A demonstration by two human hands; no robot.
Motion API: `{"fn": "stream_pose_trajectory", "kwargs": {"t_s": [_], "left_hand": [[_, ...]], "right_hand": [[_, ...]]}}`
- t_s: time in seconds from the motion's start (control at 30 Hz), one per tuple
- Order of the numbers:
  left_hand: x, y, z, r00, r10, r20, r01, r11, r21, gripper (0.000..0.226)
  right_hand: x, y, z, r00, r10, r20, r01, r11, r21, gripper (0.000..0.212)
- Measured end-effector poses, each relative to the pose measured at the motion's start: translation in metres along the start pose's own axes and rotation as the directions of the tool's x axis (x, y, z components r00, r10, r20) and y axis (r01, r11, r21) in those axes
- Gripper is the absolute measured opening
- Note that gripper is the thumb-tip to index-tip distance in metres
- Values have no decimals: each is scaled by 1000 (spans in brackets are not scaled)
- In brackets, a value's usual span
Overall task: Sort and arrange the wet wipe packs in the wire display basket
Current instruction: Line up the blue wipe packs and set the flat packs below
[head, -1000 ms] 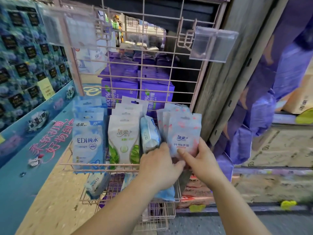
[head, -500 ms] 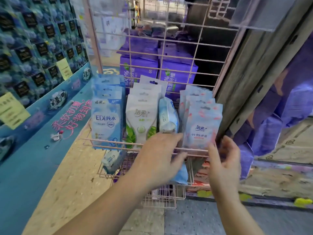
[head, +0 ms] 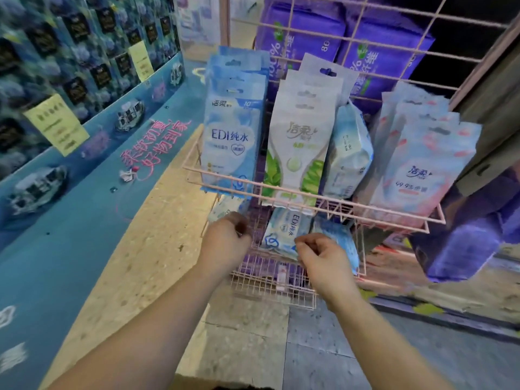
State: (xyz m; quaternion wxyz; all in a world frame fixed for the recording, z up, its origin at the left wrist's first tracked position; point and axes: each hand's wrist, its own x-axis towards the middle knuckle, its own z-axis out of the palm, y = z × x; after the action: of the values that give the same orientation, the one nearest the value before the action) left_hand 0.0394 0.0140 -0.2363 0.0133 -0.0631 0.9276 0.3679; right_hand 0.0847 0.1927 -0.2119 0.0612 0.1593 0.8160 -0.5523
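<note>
Upper pink wire display basket (head: 309, 197) holds upright rows: blue EDI wet wipe packs (head: 233, 130) left, white-green packs (head: 299, 142) middle, pink packs (head: 422, 164) right. Its front rail overhangs the lower wire basket (head: 270, 285). Left hand (head: 228, 240) fingers curled, contents unclear. Right hand (head: 320, 257) fingers pinch a flat blue wipe pack (head: 284, 229) there

Two hands (head: 281, 246) show. The pink wire display basket (head: 309, 197) holds four rows of upright plastic packs. Two yellow paper notes (head: 56, 125) hang left.
</note>
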Motion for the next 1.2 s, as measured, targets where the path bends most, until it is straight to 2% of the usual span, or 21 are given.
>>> {"fn": "stream_pose_trajectory", "kwargs": {"t_s": [0.1,0.2,0.3,0.4,0.47,0.5,0.57,0.63,0.73,0.8,0.9,1.03,1.07,1.1,1.17,1.2], "left_hand": [[7,19,27,976,-15,217,-25,983,181,36],[18,32,49,908,-201,368,46,920,388,69],[19,40,58,876,-264,403,108,923,369,72],[22,38,63,885,-264,385,198,959,203,56],[25,34,65,903,-266,338,267,963,45,64],[25,35,63,916,-258,308,298,951,-88,65],[29,34,56,939,-244,241,326,850,-413,53],[32,32,41,927,-287,240,374,667,-645,43],[27,20,20,929,-281,239,361,560,-745,28],[15,17,10,939,-269,216,329,514,-792,18],[-5,10,1,940,-282,191,308,464,-831,14],[-23,-6,0,914,-347,209,349,415,-840,16],[-28,-7,0,903,-358,238,376,393,-839,18],[-33,-8,1,893,-357,275,403,360,-842,21],[-43,-7,2,877,-315,363,453,289,-843,23],[-48,-7,0,873,-281,399,474,288,-832,21]], "right_hand": [[-3,2,7,1000,-2,-13,2,1000,-11,18],[-11,10,6,999,13,-31,-13,1000,7,15],[-15,18,-2,997,72,-27,-71,997,37,11],[-16,27,-6,994,105,-18,-103,992,65,10],[-18,33,-5,994,108,-23,-105,990,91,11],[-19,36,-6,994,98,-46,-93,990,111,12],[-21,41,-11,987,37,-159,-19,993,116,13],[-18,46,-22,957,-57,-285,66,998,20,15],[-14,53,-37,915,-141,-378,77,981,-178,22],[-12,52,-39,902,-142,-407,68,979,-192,26],[-15,43,-31,925,-162,-345,116,982,-151,21],[-20,28,-14,967,-180,-181,161,980,-115,14],[-20,23,-7,982,-145,-121,131,985,-115,12],[-20,20,2,995,-92,-47,88,993,-79,22],[-19,11,22,979,101,176,-133,974,183,41],[-18,7,32,945,172,279,-258,915,309,48]]}}
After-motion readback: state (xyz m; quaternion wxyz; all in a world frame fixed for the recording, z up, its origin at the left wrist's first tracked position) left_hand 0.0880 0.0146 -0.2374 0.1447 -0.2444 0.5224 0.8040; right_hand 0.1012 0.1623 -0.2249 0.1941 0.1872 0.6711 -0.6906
